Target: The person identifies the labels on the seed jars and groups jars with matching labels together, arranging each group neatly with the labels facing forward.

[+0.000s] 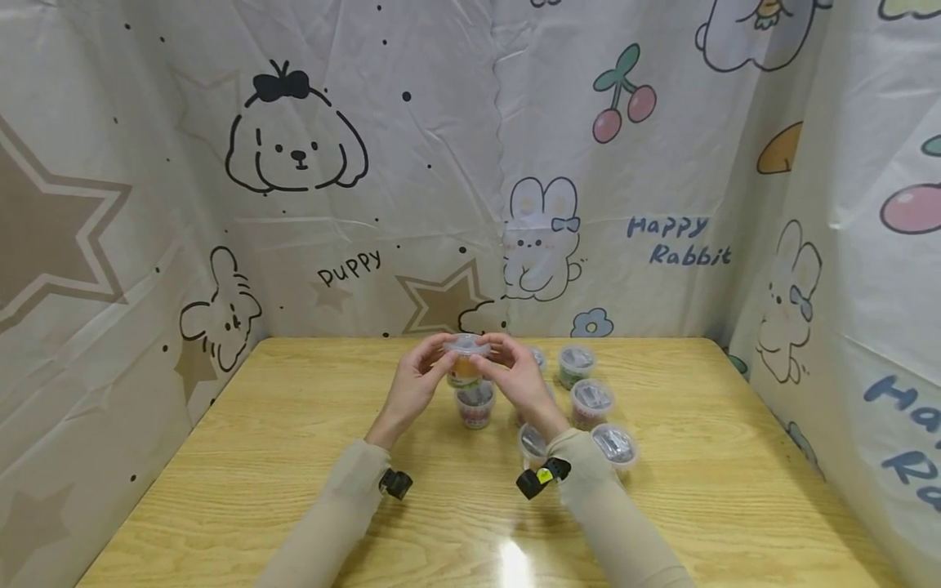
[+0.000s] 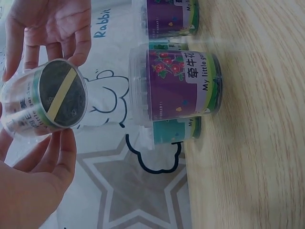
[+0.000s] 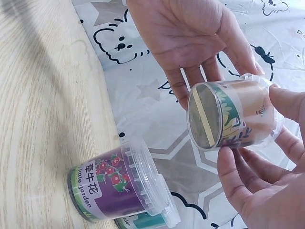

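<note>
Both hands hold a clear plastic cup point(image 1: 465, 374) with an orange label and a clear lid, raised above the table. My left hand point(image 1: 412, 385) grips it from the left and my right hand point(image 1: 524, 382) from the right, thumbs near the lid rim. In the left wrist view the cup's dark underside point(image 2: 62, 95) faces the camera, with a pale strip across it. The right wrist view shows the fingers of both hands around the cup point(image 3: 248, 114). A purple-labelled lidded cup point(image 2: 167, 86) with flower pictures stands just below, on the table.
Several more lidded cups stand on the wooden table point(image 1: 294, 457), around and beneath my right forearm, among them a green one point(image 1: 576, 367) and one near the sleeve point(image 1: 616, 447). A printed curtain point(image 1: 412, 163) encloses the table's back and sides.
</note>
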The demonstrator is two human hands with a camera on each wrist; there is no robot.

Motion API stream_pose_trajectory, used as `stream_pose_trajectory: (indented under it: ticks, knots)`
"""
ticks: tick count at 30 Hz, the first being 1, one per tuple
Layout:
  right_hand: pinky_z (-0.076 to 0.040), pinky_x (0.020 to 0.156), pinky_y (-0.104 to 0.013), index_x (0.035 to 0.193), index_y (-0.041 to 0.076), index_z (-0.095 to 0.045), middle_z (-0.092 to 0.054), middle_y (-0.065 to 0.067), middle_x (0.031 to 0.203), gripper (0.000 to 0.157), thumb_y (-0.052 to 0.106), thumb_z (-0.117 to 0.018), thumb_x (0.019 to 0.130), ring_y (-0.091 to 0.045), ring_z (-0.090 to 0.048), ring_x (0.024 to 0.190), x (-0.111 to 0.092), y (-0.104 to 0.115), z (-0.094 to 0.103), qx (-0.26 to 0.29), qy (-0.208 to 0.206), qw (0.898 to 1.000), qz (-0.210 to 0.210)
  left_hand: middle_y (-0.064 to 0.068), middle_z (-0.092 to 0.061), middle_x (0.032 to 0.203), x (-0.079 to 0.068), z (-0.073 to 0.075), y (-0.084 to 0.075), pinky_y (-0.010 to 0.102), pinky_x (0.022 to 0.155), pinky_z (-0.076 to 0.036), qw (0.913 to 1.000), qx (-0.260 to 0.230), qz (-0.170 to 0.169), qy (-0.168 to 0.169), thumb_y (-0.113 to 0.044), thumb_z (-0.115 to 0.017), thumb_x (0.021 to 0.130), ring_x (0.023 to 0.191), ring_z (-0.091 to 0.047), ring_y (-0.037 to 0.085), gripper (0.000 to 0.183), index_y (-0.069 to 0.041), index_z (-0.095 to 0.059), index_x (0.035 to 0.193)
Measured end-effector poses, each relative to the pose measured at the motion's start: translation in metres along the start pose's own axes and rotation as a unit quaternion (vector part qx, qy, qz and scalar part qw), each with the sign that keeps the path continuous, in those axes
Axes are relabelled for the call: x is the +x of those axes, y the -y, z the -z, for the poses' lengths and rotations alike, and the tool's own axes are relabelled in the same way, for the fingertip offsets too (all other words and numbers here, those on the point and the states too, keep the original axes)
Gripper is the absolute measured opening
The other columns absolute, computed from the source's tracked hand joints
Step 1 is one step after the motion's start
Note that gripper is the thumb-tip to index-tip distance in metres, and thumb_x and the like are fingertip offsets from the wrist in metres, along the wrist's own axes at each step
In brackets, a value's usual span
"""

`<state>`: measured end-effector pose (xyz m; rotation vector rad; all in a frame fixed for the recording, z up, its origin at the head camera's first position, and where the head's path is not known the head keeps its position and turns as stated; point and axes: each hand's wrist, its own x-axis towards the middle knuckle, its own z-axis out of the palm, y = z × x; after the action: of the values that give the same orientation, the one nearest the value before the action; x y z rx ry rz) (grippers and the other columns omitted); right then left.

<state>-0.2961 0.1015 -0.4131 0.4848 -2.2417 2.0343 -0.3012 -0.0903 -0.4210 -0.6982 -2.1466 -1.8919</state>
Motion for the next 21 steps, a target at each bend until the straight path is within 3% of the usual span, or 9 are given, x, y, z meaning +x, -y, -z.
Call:
stream_pose_trajectory:
  ticks: [4, 8, 12, 17, 21]
  knots:
    - [-0.055, 0.087, -0.036, 0.125, 0.007, -0.059, -0.061, -0.017, 0.129, 0.035, 0.023, -0.068, 0.094, -0.033, -0.059, 0.119, 0.000, -0.001, 0.000, -0.007, 0.012, 1.000, 0.002, 0.015, -0.064, 0.126, 0.000, 0.001, -0.001, 0.025, 0.086, -0.053, 1.0000, 0.006, 0.001, 0.002, -0.020, -0.061, 0.098, 0.111, -0.063, 0.025, 0.028, -0.007, -0.060, 0.123]
    - [-0.053, 0.095, -0.042, 0.126, 0.010, -0.061, -0.061, -0.013, 0.132, 0.033, 0.023, -0.065, 0.096, -0.031, -0.058, 0.122, -0.002, 0.000, -0.001, -0.023, 0.018, 1.000, 0.013, 0.015, -0.064, 0.124, 0.000, 0.002, -0.001, 0.025, 0.089, -0.053, 0.9999, 0.015, 0.005, -0.007, -0.020, -0.064, 0.097, 0.113, -0.062, 0.028, 0.028, -0.007, -0.062, 0.122]
    - [-0.049, 0.102, -0.047, 0.125, 0.015, -0.063, -0.059, -0.006, 0.134, 0.032, 0.025, -0.067, 0.095, -0.029, -0.056, 0.125, -0.004, 0.002, -0.001, -0.060, 0.016, 0.998, 0.026, 0.017, -0.063, 0.125, -0.002, 0.001, -0.003, 0.037, 0.093, -0.053, 0.9997, 0.020, -0.002, -0.012, -0.013, -0.067, 0.094, 0.115, -0.061, 0.032, 0.028, -0.003, -0.064, 0.121]
    - [-0.051, 0.099, -0.049, 0.120, 0.016, -0.064, -0.060, -0.005, 0.129, 0.031, 0.026, -0.072, 0.091, -0.029, -0.058, 0.122, -0.005, 0.002, 0.001, -0.096, 0.013, 0.995, 0.035, 0.023, -0.062, 0.126, -0.007, 0.000, -0.023, 0.053, 0.095, -0.051, 0.9994, 0.027, -0.020, 0.003, -0.004, -0.067, 0.092, 0.113, -0.061, 0.037, 0.028, 0.006, -0.064, 0.117]
    - [-0.052, 0.097, -0.047, 0.114, 0.015, -0.062, -0.060, -0.006, 0.127, 0.027, 0.025, -0.072, 0.091, -0.029, -0.059, 0.120, -0.005, 0.003, 0.005, -0.094, 0.020, 0.995, 0.030, 0.023, -0.062, 0.126, -0.009, 0.003, -0.036, 0.047, 0.093, -0.053, 0.9988, 0.036, -0.016, 0.027, -0.005, -0.064, 0.094, 0.113, -0.061, 0.036, 0.028, 0.007, -0.062, 0.120]
